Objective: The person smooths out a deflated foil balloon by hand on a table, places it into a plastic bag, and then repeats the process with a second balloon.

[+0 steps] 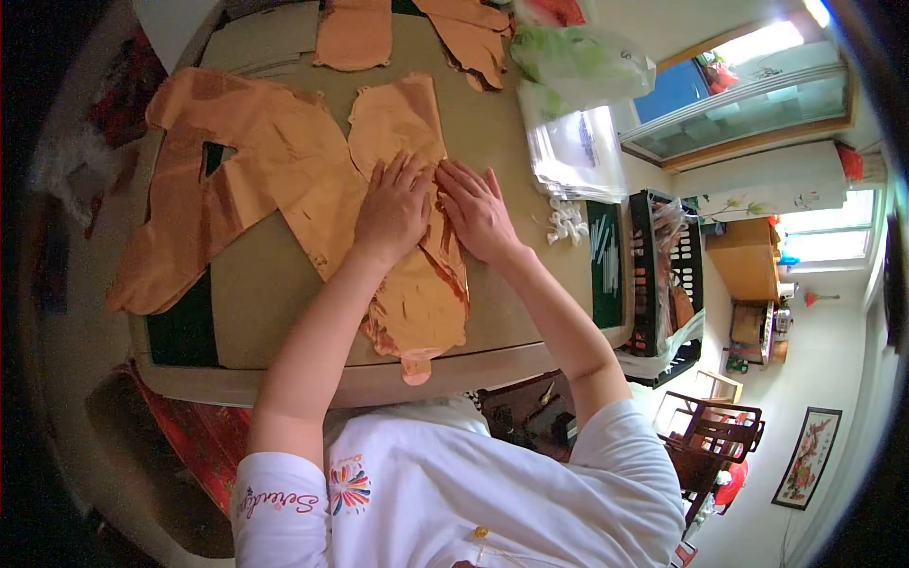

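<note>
Both hands lie palm down on a flat, uninflated copper-coloured foil balloon [426,308] with a small tab at its near end. My left hand [393,210] rests on its middle with the fingers stretched out. Close beside it, my right hand [478,210] touches the creased right edge, its fingers extended too. Part of the foil is hidden under the hands. To the left spreads a larger copper foil balloon [232,180] with a small cut-out. Two more foil pieces, one straight [353,33] and one angled [469,38], lie at the far side.
The foil rests on a brown board [256,327] on the table. At the right are clear plastic bags [579,147], white curled ribbon [566,221], thin pale sticks [604,251] and a black crate [644,284] with packed items. A green-printed bag [582,62] lies at the far right.
</note>
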Tool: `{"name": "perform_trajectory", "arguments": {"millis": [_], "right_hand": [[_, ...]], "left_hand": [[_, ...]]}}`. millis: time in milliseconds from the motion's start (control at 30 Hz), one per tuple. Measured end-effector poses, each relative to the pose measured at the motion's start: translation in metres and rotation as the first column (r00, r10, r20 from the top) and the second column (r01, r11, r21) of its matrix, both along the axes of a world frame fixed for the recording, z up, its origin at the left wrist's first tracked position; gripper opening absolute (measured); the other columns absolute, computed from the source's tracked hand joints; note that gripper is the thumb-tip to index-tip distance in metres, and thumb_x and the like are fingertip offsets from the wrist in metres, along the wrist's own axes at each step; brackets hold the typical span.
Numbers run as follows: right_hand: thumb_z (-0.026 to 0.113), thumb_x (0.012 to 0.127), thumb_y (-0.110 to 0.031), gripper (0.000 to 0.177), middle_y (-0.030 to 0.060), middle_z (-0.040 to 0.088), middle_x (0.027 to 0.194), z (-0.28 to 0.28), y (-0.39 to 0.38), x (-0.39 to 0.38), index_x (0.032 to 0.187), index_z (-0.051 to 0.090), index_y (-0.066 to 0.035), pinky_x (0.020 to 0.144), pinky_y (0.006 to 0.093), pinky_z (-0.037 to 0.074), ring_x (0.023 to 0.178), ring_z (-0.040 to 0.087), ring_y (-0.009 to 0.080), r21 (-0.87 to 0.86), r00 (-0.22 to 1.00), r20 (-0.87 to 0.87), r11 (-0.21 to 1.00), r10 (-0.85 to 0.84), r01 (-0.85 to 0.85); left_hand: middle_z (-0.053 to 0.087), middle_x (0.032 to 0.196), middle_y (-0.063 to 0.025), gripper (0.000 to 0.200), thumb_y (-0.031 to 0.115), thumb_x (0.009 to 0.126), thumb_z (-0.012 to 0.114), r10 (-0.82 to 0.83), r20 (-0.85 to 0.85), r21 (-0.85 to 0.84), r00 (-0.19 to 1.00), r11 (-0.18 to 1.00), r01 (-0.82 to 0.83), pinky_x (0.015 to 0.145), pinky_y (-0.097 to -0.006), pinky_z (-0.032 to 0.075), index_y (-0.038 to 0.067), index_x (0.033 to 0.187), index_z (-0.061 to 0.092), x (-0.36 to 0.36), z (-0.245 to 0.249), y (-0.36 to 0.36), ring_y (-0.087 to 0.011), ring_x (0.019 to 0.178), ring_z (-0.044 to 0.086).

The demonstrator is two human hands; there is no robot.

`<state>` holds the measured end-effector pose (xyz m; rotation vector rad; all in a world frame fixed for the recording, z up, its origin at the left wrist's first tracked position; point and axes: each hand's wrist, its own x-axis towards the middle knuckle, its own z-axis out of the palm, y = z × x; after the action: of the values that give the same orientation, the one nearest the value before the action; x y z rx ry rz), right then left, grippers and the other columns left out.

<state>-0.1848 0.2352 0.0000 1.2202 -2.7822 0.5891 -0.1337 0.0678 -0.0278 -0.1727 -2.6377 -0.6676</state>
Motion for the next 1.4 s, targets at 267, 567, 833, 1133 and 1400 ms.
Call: {"name": "perform_trajectory", "arguments": {"millis": [267,567,833,1133,1400], "right_hand": [[0.046,0.095,-0.024,0.045,0.0117,0.043,0.142,-0.012,-0.007,-0.003,0.137,0.044,-0.007,0.114,0.0536,0.016,0.136,0.033,0.0290,-0.017,0.998,-0.055,0.999,-0.028,0.027],[0.048,0.093,-0.020,0.044,0.0125,0.043,0.141,-0.011,-0.006,-0.002,0.135,0.046,-0.006,0.113,0.0524,0.018,0.136,0.034,0.0287,0.031,0.998,-0.058,0.999,-0.035,0.037],[0.049,0.093,-0.019,0.039,0.0115,0.047,0.138,-0.005,-0.010,0.001,0.131,0.049,-0.007,0.111,0.0514,0.023,0.132,0.038,0.0290,-0.045,0.996,-0.072,0.998,-0.053,0.050],[0.047,0.093,-0.011,0.031,0.0136,0.055,0.128,-0.003,-0.009,-0.022,0.123,0.052,-0.006,0.108,0.0507,0.027,0.120,0.048,0.0324,-0.146,0.999,0.021,0.989,-0.035,0.038],[0.048,0.091,-0.011,0.033,0.0146,0.057,0.124,0.006,-0.021,-0.041,0.123,0.052,-0.006,0.108,0.0541,0.026,0.121,0.049,0.0336,-0.073,0.997,-0.050,0.996,-0.054,0.050]], "left_hand": [[0.049,0.132,-0.0158,0.036,0.020,0.092,0.049,0.016,0.003,-0.028,1.000,0.999,-0.016,0.110,-0.0491,0.027,0.003,0.124,0.053,0.000,0.000,0.000,-0.0323,0.130,0.039],[0.048,0.134,-0.0139,0.042,0.015,0.089,0.051,-0.111,0.196,-0.038,0.974,0.992,0.121,0.111,-0.0459,0.026,0.001,0.128,0.050,-0.035,0.034,-0.004,-0.0285,0.131,0.038],[0.039,0.145,-0.0097,0.051,0.018,0.091,0.049,-0.113,0.200,-0.143,0.973,0.979,0.143,0.115,-0.0444,0.020,0.004,0.139,0.038,-0.046,0.006,-0.016,-0.0236,0.138,0.030],[0.038,0.146,-0.0101,0.062,0.012,0.089,0.047,-0.114,0.235,-0.046,0.965,0.991,0.128,0.115,-0.0434,0.019,0.005,0.146,0.024,-0.040,0.018,-0.016,-0.0257,0.137,0.031],[0.038,0.145,-0.0119,0.062,0.013,0.090,0.047,-0.136,0.227,0.003,0.964,0.990,0.139,0.114,-0.0439,0.020,0.003,0.146,0.023,-0.040,0.017,-0.018,-0.0261,0.136,0.032]]}}
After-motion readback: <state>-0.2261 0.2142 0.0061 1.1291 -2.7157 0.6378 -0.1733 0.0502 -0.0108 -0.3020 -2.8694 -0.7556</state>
